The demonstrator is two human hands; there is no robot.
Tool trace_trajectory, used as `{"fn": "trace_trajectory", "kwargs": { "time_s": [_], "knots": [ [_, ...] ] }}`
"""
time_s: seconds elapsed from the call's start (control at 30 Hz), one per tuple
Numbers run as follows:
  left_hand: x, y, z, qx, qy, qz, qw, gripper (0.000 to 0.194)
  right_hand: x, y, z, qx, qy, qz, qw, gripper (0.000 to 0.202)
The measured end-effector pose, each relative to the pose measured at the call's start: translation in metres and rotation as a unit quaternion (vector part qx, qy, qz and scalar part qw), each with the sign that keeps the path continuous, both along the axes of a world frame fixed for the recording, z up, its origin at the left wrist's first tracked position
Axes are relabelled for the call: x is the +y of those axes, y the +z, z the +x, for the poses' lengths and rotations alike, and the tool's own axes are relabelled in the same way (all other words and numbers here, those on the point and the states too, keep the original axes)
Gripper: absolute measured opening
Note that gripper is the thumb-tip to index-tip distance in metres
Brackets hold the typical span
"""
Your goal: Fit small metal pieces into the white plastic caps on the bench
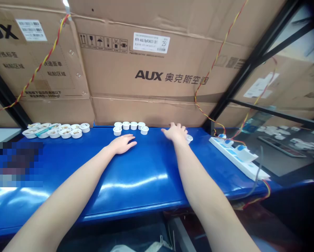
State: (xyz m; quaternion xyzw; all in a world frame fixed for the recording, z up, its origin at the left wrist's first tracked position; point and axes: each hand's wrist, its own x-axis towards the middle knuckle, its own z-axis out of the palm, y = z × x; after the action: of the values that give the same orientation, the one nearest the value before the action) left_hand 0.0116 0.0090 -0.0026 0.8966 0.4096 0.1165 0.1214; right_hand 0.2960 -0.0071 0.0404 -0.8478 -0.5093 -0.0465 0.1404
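My left hand (122,144) rests on the blue table (141,175) with its fingers apart and nothing held. It is just in front of a group of small white round cups (126,125) standing along the back edge. My right hand (176,132) reaches to the back edge further right, its fingers spread. A single white cup (189,138) sits right beside it, partly covered by the hand. No object shows in the right hand's fingers.
Several filled white cups (65,133) stand at the back left with a teal tool (43,130) across them. A white power strip (238,159) lies at the right. Cardboard boxes (151,91) and black frame posts (233,73) rise behind, with twisted wires hanging.
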Motion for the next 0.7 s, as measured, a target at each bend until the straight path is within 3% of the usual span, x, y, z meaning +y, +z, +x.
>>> {"fn": "trace_trajectory", "kwargs": {
  "time_s": [0.13, 0.27, 0.47, 0.6, 0.7],
  "knots": [
    [-0.008, 0.007, -0.004, 0.012, -0.044, -0.008, 0.999, 0.063, -0.002, -0.003, 0.035, 0.052, -0.074, -0.062, 0.994, 0.073],
    [-0.016, 0.011, -0.003, 0.024, -0.099, -0.024, 0.995, 0.055, -0.002, -0.013, 0.041, 0.069, -0.077, -0.108, 0.989, 0.070],
    [-0.024, 0.013, 0.002, 0.008, -0.150, -0.024, 0.988, 0.049, 0.005, -0.020, 0.003, 0.040, 0.007, -0.096, 0.995, 0.062],
    [-0.024, 0.012, 0.003, -0.017, -0.152, -0.020, 0.988, 0.046, 0.007, -0.020, -0.018, 0.024, 0.096, -0.079, 0.992, 0.063],
    [-0.023, 0.011, 0.002, -0.032, -0.150, -0.021, 0.988, 0.044, 0.008, -0.020, -0.024, 0.019, 0.126, -0.079, 0.989, 0.065]
  ]
}}
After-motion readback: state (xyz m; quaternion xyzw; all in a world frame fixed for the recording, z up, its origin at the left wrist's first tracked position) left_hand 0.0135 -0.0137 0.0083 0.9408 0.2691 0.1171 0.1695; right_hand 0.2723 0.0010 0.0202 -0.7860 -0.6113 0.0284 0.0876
